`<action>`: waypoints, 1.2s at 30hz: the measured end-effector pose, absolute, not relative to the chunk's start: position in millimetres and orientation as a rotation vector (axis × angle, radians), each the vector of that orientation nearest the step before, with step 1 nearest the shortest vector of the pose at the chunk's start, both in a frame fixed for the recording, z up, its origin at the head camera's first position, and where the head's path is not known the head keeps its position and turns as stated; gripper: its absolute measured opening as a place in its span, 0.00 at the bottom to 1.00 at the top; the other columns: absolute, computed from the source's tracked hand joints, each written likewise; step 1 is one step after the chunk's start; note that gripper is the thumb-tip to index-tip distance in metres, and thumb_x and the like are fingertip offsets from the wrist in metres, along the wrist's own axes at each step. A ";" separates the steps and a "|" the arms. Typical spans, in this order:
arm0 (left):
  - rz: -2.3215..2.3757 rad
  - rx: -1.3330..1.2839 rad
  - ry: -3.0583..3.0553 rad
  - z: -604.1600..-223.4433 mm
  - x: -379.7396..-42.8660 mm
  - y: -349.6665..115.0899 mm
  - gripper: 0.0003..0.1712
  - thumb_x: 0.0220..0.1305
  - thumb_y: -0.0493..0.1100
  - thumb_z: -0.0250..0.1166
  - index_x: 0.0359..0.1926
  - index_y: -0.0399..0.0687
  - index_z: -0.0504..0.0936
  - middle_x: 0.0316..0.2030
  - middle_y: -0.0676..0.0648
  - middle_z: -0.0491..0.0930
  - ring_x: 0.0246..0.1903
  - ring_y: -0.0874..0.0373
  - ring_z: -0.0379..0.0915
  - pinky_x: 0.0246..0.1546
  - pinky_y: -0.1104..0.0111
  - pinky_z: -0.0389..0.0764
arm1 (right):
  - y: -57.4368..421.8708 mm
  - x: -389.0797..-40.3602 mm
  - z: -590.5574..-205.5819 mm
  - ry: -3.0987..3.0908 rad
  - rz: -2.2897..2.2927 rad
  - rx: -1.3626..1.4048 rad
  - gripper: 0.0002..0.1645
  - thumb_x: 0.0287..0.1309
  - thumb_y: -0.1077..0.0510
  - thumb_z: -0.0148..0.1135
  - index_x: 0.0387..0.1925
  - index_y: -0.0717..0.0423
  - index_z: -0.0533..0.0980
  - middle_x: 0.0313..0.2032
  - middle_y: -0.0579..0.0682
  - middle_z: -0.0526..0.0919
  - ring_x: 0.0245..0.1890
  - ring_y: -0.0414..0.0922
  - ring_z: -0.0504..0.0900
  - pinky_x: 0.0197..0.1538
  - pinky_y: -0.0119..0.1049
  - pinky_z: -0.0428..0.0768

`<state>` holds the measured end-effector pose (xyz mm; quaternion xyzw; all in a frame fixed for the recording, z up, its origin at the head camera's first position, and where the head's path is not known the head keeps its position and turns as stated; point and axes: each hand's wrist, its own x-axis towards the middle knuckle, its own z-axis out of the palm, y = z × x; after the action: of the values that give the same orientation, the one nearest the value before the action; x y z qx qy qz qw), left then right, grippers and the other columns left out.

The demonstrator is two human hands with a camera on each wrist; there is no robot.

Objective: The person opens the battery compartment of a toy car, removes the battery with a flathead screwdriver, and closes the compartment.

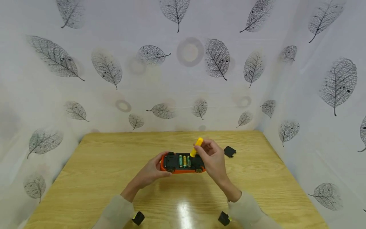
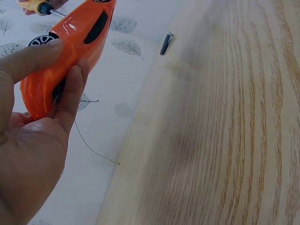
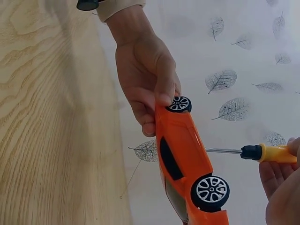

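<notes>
An orange toy car [image 1: 171,162] is held upside down over the table, its black underside facing up. Three batteries [image 1: 184,161] sit side by side in its uncovered battery compartment. My left hand [image 1: 150,171] grips one end, with the thumb along the near side by a wheel [image 3: 178,103]. A yellow-handled screwdriver [image 3: 276,153] is pinched in the fingers of my right hand [image 1: 214,159]. Its metal shaft [image 3: 225,151] meets the car's underside beside the batteries; the tip is hidden in the right wrist view.
A black battery cover [image 1: 230,151] lies on the wooden table [image 1: 114,152] to the right of my right hand. Behind the table hangs a white curtain [image 1: 183,89] with leaf prints. Small black boxes [image 1: 138,218] show beside both sleeves.
</notes>
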<state>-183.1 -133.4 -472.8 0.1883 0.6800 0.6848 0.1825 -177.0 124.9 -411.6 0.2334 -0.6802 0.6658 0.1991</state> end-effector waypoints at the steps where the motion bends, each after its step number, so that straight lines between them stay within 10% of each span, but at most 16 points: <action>1: 1.932 0.529 1.923 -472.8 -183.2 -133.6 0.51 0.62 0.26 0.69 0.80 0.36 0.50 0.72 0.27 0.59 0.61 0.42 0.75 0.54 0.61 0.84 | 125.0 -176.3 -412.1 -1.898 1.846 0.665 0.08 0.66 0.71 0.65 0.46 0.68 0.79 0.42 0.66 0.84 0.38 0.46 0.86 0.42 0.34 0.87; 26: 1.903 0.555 1.930 -473.1 -188.1 -134.0 0.53 0.62 0.26 0.70 0.80 0.35 0.49 0.73 0.27 0.57 0.63 0.39 0.73 0.55 0.62 0.83 | 124.5 -148.3 -435.7 -1.640 1.731 0.898 0.11 0.63 0.77 0.64 0.46 0.76 0.75 0.46 0.55 0.84 0.42 0.44 0.83 0.44 0.29 0.85; 36: 1.909 0.496 1.934 -473.4 -189.4 -135.0 0.52 0.63 0.29 0.71 0.80 0.36 0.51 0.72 0.27 0.60 0.60 0.43 0.76 0.53 0.61 0.84 | 123.5 -146.2 -440.1 -1.523 1.700 0.980 0.13 0.65 0.72 0.65 0.43 0.81 0.72 0.45 0.67 0.82 0.48 0.47 0.83 0.49 0.29 0.84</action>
<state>-189.4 -135.0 -473.4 0.1765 0.6875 0.6788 0.1883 -146.2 123.5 -440.1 0.3735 -0.5802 0.6476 0.3231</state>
